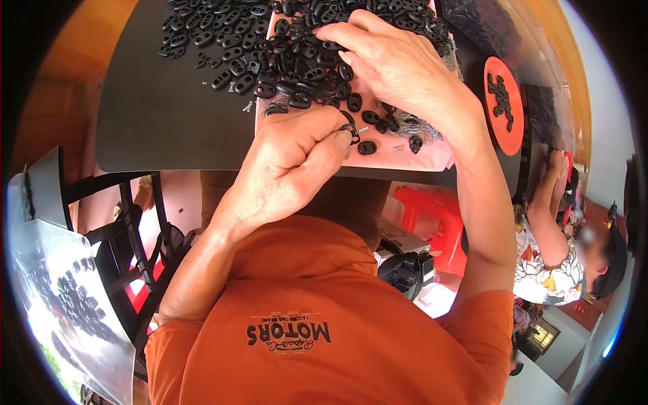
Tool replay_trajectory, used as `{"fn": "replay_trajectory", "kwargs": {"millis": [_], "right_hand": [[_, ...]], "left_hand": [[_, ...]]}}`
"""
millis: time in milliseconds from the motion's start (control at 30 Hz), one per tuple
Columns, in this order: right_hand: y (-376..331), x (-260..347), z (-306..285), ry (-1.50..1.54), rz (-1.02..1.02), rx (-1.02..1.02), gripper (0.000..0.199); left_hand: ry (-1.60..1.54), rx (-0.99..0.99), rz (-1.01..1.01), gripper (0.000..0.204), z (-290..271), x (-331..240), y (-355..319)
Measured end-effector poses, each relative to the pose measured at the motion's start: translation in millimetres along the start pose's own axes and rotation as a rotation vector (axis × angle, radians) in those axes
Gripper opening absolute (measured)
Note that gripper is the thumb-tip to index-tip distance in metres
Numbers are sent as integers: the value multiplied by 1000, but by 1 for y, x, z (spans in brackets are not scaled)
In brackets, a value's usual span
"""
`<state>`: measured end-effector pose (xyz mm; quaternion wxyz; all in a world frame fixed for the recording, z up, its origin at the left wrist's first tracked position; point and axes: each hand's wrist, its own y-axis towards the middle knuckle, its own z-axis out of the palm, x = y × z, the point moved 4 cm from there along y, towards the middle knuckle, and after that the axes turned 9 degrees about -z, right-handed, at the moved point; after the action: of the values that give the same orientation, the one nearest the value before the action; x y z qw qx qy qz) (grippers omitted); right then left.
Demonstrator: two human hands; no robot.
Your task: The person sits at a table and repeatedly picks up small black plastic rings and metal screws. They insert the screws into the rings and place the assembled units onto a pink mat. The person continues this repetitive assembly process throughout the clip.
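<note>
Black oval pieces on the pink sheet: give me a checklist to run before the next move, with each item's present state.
1. Left hand has a piece: ok, its fingertips pinch a black oval piece at the pink sheet's near edge.
2. Right hand at the supply: ok, its fingers rest on the pile of black pieces.
3. Small metal parts within reach: ok, a heap lies beside the right wrist.
4. Loose pieces staying on the black board: ok, some lie scattered off the sheet but none at the edge.
5. Piece fitted correctly: cannot tell, the fingers hide it.
</note>
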<state>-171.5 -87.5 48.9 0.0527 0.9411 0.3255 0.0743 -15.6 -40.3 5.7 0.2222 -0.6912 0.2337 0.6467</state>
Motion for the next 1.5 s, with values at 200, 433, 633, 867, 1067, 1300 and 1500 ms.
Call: {"fn": "replay_trajectory", "kwargs": {"millis": [200, 433, 633, 867, 1067, 1300, 1500], "right_hand": [[-25, -22, -1, -49, 108, 50, 26], [-27, -15, -2, 74, 101, -85, 20], [-24, -12, 0, 7, 98, 10, 22], [-18, -5, 1, 36, 95, -1, 22], [-15, -8, 5, 71, 54, -12, 14], [-11, -8, 6, 153, 42, 5, 14], [-15, -17, 11, 137, 42, -24, 23]], "left_hand": [[1, -4, 4, 19, 0, 0, 0], [12, 6, 30, 20, 0, -1, 1], [-19, -19, 16, 18, 0, -1, -1], [17, -3, 33, 16, -2, 1, -1], [-14, -10, 21, 17, -1, 1, -2], [-38, -64, 53, 16, -1, -1, -4], [-36, -59, 57, 16, -1, -3, -4]]}}
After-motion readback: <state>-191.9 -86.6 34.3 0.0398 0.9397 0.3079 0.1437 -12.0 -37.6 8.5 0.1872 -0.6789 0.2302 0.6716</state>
